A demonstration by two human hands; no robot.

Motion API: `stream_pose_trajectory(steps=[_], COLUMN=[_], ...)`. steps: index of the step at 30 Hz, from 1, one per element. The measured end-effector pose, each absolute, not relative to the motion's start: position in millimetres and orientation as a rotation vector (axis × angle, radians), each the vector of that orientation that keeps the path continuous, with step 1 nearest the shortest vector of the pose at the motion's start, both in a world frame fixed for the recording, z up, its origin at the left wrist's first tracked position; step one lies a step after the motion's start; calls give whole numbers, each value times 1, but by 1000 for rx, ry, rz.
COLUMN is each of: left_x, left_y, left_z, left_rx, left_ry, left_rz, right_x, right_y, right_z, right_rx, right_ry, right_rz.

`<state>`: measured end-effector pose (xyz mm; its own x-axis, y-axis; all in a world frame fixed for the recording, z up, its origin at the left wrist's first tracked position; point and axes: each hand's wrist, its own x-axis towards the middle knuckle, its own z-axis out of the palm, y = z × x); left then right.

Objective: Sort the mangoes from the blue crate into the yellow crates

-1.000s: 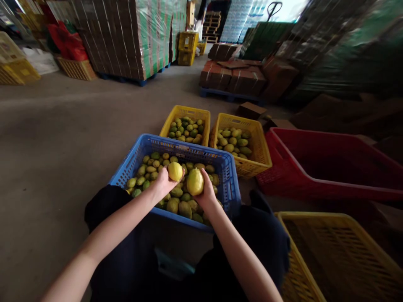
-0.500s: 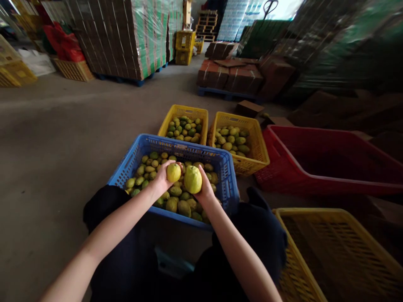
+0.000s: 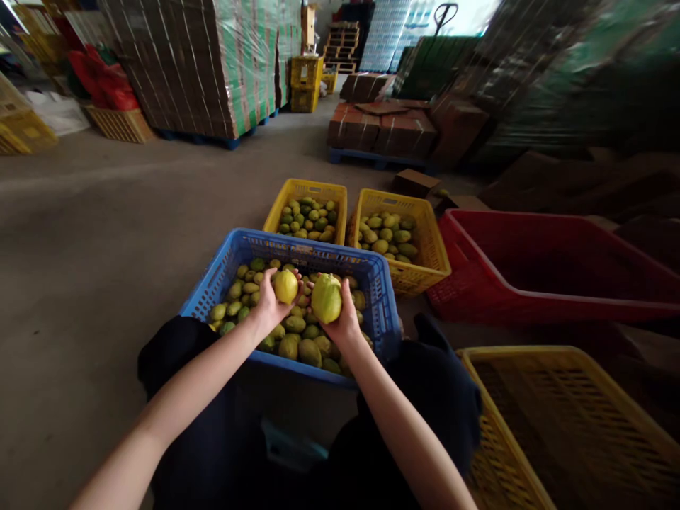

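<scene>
My left hand (image 3: 269, 306) holds a small round yellow lemon (image 3: 285, 287), cradled in the palm with the thumb alongside. A larger, bumpy yellow-green lemon (image 3: 326, 299) rests in my right hand (image 3: 346, 324), its thumb on the right side and fingers curled behind. Both hands are raised over the blue crate (image 3: 387, 301), side by side with a small gap between the two fruits. Inside that crate lie many yellow and green lemons (image 3: 294, 324), partly hidden by my hands and forearms.
Beyond the blue crate stand two yellow crates of lemons, a left one (image 3: 313, 185) and a right one (image 3: 438, 244). A big red bin (image 3: 478, 297) is to the right. Nearer sits another yellow crate (image 3: 510, 350). Wrapped pallet stacks (image 3: 249, 71) and stacked cardboard (image 3: 404, 131) stand farther back.
My left hand has shifted slightly left and turned more palm-up, widening the gap between the two lemons. The right lemon has tilted a little in my hand. The view has moved slightly.
</scene>
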<state>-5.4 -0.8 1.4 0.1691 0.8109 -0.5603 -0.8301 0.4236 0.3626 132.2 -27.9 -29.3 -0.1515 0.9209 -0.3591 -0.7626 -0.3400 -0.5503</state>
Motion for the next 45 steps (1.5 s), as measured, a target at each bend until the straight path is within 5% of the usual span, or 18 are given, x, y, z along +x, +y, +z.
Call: stream_pose_trajectory(steps=[17, 25, 31, 45], left_x=[-8, -10, -15, -26], left_y=[0, 3, -5, 7], left_z=[3, 17, 27, 16], left_rx=[31, 870, 912, 652], left_ry=[852, 1019, 961, 737], left_rz=[868, 1427, 1341, 1093], right_x=[141, 140, 152, 153], right_y=[-18, -23, -27, -29], right_z=[-51, -27, -18, -12], right_rx=[-916, -947, -993, -707], right_ry=[-87, -649, -951, -663], right_rz=[1874, 1249, 912, 1541])
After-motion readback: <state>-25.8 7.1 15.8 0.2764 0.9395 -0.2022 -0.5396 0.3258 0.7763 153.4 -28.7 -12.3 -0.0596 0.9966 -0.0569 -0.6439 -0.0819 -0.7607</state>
